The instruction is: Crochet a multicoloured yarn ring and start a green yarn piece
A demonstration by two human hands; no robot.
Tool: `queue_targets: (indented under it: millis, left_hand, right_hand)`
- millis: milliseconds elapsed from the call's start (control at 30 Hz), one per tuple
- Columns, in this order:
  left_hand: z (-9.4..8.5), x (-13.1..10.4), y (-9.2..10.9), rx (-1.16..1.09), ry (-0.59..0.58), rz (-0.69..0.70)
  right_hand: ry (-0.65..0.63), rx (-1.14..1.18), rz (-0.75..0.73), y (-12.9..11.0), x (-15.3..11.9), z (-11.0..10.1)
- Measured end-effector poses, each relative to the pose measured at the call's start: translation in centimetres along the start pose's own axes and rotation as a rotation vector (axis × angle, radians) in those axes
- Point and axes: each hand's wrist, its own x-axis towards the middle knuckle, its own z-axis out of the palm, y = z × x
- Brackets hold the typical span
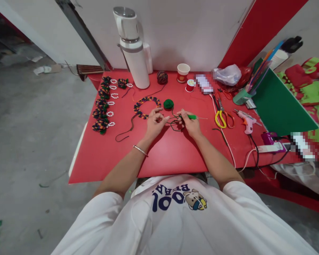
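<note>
Over the middle of the red table, my right hand is closed round a crochet hook with a green handle. Its thin metal shaft points left toward my left hand, whose thumb and fingertip are pinched on dark green yarn. The yarn runs between both hands and hangs in a loose loop below them. Just beyond lies a green yarn ball. Behind my left hand sits a multicoloured crocheted ring, partly covered by the fingers.
Crocheted pieces with bead loops line the left side. At the back stand a white flask, a dark yarn ball, a paper cup and a thread spool. Yellow-handled scissors, a glue gun and cables occupy the right.
</note>
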Motion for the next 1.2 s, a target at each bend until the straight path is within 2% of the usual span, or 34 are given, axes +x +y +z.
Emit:
queue_targets:
  millis: [100,233,333,467,567,767,900,1033,1200]
  left_hand:
    - [0.2,-0.2,0.2,-0.069,-0.059,0.038]
    - [0.1,-0.2,1.0,-0.279,-0.088,-0.062]
    - [-0.8,0.3,1.9,-0.434,-0.098,-0.138]
    - [-2.2,1.0,2.6,-0.550,-0.039,-0.041]
    - [-2.6,1.3,2.6,-0.620,-0.032,0.006]
    - [-1.1,0.7,1.4,-0.615,-0.118,-0.028]
    - [-0.1,0.2,0.9,-0.556,-0.265,-0.136]
    - [-1.0,0.6,1.3,-0.724,-0.192,-0.226]
    - [-2.8,1.0,1.8,-0.827,-0.098,-0.281]
  right_hand:
    - [-0.001,-0.004,0.009,-0.2,-0.1,0.1]
    - [0.004,-0.012,-0.007,-0.3,-0.4,0.4]
    - [-0.017,0.020,0.006,-0.1,-0.5,0.7]
    - [-0.029,0.056,0.032,0.5,-0.4,1.2]
    - [-0.028,0.053,-0.010,0.9,-0.5,1.5]
    - [-0.090,-0.009,-0.165,0.4,-1.3,1.3]
    - [-0.083,-0.012,-0.270,0.0,-1.5,0.9]
    - [-0.028,-0.014,-0.280,0.6,-1.0,0.7]
    - [-0.082,-0.122,-0.354,1.4,-1.1,0.9]
